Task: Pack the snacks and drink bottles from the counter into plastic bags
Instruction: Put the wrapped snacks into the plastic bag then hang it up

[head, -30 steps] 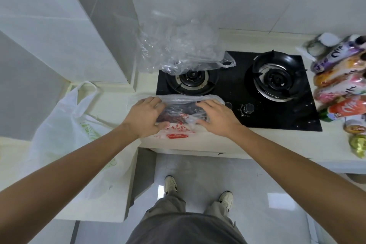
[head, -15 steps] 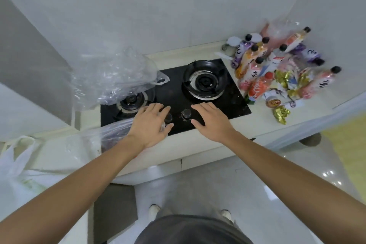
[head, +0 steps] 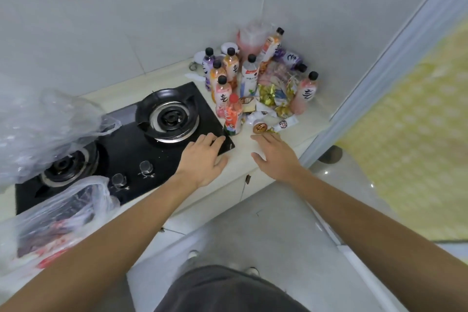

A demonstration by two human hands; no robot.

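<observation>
Both hands were empty, fingers straight and loosely spread, palms down. Left hand point(head: 204, 157) was over the front right corner of the stove point(head: 131, 144), fingertips at the corner's edge; whether it touched the surface I couldn't tell. Right hand point(head: 274, 153) was over the bare counter point(head: 307, 121) just right of the stove, fingertips just short of a small round snack point(head: 260, 127).

Drink bottles point(head: 231, 68) stood bunched in the counter's back right corner against the wall, black caps up. A red-capped bottle point(head: 233, 115) stood nearest, touching the stove's right edge. Snacks point(head: 274, 95) in gold and pale wrappers lay piled between and in front of the bottles. One bottle point(head: 305, 92) stood right of the pile.

A filled plastic bag point(head: 60, 215) with dark and red contents lay at the stove's front left. A crumpled clear bag point(head: 43, 129) sat over the left burner.
</observation>
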